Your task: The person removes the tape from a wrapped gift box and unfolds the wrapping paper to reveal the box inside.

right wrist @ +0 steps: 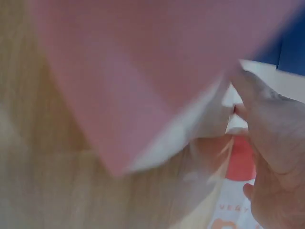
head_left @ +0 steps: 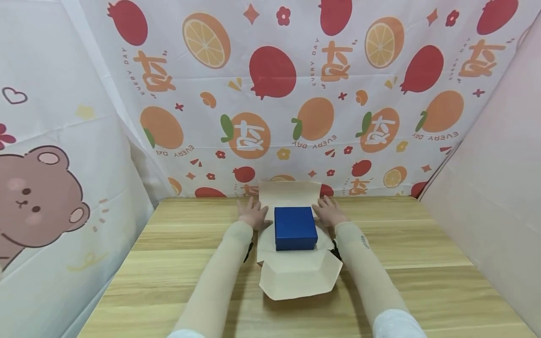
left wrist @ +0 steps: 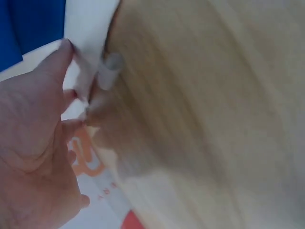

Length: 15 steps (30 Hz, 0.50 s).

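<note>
An unfolded card box (head_left: 300, 280), pale on the inside, lies on the table with its back panel raised and a flap toward me. On its base sits a closed blue box (head_left: 295, 227). My left hand (head_left: 252, 217) is at the card's left edge, fingers spread and thumb toward the blue box. Across from it, my right hand (head_left: 331, 216) mirrors that pose at the right edge. In the left wrist view, the thumb (left wrist: 59, 57) touches the pale card. A blurred pink outer flap (right wrist: 128, 71) fills much of the right wrist view, beside the thumb.
The wooden table (head_left: 181, 253) ends at a fruit-print cloth (head_left: 270, 141) behind the card. White cloths hang at both sides, the left one (head_left: 46, 117) with a printed bear. Dark bands (head_left: 248, 251) show at both wrists.
</note>
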Tool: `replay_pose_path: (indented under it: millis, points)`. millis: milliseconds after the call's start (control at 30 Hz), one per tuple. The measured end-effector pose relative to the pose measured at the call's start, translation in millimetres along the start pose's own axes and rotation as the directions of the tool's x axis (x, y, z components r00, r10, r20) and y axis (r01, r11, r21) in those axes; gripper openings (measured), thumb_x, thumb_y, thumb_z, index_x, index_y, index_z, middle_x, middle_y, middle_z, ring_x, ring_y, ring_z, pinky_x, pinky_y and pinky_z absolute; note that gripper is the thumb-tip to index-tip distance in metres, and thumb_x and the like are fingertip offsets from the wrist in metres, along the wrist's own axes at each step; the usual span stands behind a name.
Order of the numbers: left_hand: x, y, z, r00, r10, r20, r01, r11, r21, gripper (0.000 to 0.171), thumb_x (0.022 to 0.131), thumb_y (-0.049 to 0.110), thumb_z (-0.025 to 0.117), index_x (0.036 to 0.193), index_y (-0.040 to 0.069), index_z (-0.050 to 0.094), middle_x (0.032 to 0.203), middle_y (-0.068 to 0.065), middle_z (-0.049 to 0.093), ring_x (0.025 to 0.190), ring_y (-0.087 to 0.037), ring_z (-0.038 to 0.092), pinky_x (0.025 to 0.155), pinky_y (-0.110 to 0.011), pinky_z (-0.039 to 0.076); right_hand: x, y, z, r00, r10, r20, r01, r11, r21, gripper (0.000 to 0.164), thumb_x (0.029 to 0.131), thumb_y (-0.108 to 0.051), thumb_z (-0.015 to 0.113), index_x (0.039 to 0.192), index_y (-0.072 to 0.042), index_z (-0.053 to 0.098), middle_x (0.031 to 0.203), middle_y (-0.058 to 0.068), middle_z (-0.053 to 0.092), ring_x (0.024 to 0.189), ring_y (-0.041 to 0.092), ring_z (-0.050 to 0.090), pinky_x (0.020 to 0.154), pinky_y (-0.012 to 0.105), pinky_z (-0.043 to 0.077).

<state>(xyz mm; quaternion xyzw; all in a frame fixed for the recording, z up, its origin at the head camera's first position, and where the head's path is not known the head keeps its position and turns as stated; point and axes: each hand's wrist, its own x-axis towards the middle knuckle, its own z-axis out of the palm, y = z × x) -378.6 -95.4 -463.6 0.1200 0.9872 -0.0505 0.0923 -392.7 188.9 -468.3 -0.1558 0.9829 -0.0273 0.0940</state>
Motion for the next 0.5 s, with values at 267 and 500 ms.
replay_pose_path:
  millis: [267,500]
  points:
    - [8.4,-17.1,15.3,0.995,-0.096,0.033,0.098,0.993,-0.061,0.088,0.081,0.082,0.044,0.154,0.039,0.02,0.165,-0.009,0.008,0.151,-0.04,-0.008,0.111,-0.077,0.002,-8,19,3,0.992,0.094,0.087,-0.106,0.984,0.14,0.078,0.094,-0.06,0.049,0.157,-0.028,0.016,0.163,0.021,0.002,0.15,0.044,-0.009,0.117,0.069,0.003]
    - [-6.3,-15.1,5.2,0.99,-0.139,0.018,0.14,0.987,-0.082,0.086,0.081,0.081,0.047,0.153,0.041,0.023,0.165,-0.01,0.007,0.152,-0.04,-0.005,0.111,-0.077,0.003,-9,23,4,0.987,0.115,0.11,-0.13,0.981,0.142,0.085,0.089,-0.065,0.053,0.157,-0.03,0.016,0.163,0.021,-0.001,0.149,0.046,-0.008,0.117,0.069,0.003]
